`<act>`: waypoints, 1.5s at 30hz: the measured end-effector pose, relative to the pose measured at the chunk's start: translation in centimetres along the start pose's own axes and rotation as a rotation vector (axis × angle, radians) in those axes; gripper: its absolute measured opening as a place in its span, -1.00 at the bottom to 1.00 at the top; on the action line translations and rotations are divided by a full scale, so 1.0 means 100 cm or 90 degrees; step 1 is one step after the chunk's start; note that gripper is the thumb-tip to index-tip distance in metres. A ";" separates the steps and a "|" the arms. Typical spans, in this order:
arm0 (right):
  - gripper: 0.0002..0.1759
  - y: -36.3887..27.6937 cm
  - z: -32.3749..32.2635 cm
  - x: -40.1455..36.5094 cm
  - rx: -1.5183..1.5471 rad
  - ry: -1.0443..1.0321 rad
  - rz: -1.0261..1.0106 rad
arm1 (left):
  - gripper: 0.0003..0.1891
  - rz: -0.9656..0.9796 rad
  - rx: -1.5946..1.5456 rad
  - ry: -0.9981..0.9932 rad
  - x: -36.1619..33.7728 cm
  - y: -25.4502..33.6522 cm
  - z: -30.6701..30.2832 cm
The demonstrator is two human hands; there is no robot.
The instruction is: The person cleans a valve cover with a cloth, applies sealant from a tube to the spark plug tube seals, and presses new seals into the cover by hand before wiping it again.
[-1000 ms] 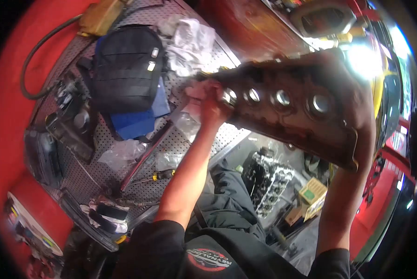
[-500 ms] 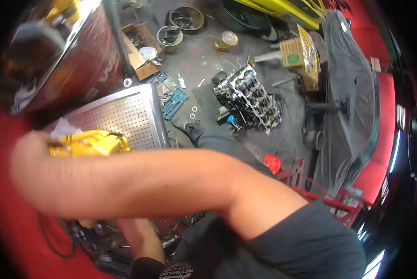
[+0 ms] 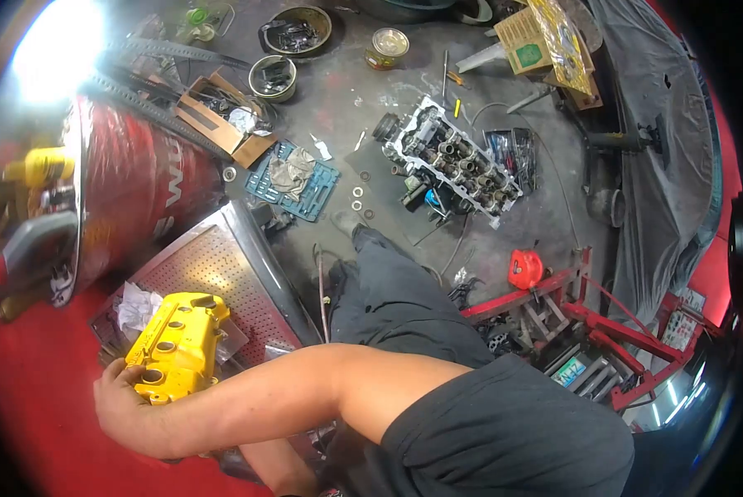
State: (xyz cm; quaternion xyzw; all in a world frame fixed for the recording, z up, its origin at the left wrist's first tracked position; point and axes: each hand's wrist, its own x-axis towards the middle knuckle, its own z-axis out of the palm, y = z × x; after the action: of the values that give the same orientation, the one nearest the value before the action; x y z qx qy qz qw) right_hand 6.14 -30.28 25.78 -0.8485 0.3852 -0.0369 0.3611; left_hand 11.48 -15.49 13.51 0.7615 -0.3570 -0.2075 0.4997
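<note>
A yellow engine valve cover with a row of round holes rests at the left on a perforated metal surface. My right hand reaches across my body and grips its near left end, fingers curled over the edge. Crumpled white paper lies against the cover's far left side. My left forearm shows below the right one; the left hand is hidden behind my right forearm, so its fingers cannot be seen.
An engine cylinder head lies on the floor ahead. Near it are a blue tool case, a cardboard box and a bowl of parts. A red drum stands left; a red metal frame is at right.
The view has shifted and sharpened. My right arm sits lower in the picture, uncovering the valve cover, with the hand now visibly gripping its end. The left hand's fingers have gone out of sight.
</note>
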 end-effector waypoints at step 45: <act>-0.55 -0.049 0.012 -0.046 -0.084 -0.076 -0.102 | -0.51 -0.269 -0.298 -0.067 -0.059 -0.065 -0.049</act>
State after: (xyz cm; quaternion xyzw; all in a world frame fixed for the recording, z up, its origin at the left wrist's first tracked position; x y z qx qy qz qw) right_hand 6.39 -24.25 29.06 -0.8990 0.2955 0.0102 0.3229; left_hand 13.06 -6.41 9.35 0.6714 -0.1588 -0.4221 0.5881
